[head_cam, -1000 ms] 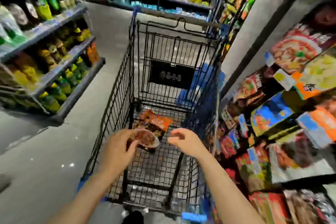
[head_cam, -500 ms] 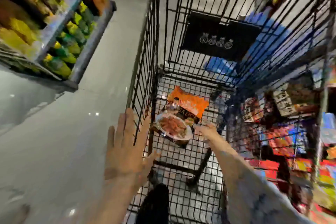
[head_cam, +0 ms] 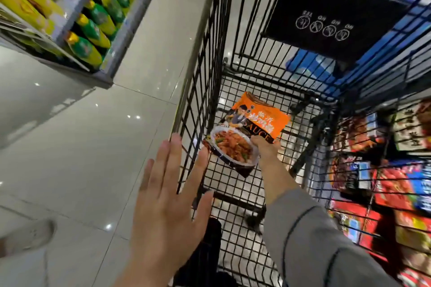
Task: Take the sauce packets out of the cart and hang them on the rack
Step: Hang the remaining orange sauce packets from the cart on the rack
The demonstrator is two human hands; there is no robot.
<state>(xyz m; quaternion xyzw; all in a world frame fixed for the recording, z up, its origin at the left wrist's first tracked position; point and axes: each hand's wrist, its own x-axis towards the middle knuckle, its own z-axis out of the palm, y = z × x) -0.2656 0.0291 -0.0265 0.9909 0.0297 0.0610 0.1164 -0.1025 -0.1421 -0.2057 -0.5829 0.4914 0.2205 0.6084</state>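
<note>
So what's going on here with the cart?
A person is reaching into a black wire shopping cart. The right hand grips an orange sauce packet low inside the cart. The left hand is held open with fingers straight, by the cart's side wall. Packets hang on a rack to the right.

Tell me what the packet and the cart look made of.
Packet: glossy printed plastic film, it seems; it shines and bends where the right hand pinches it. Cart: black coated metal wire, judging by its thin rigid grid with an even dark finish.
</note>
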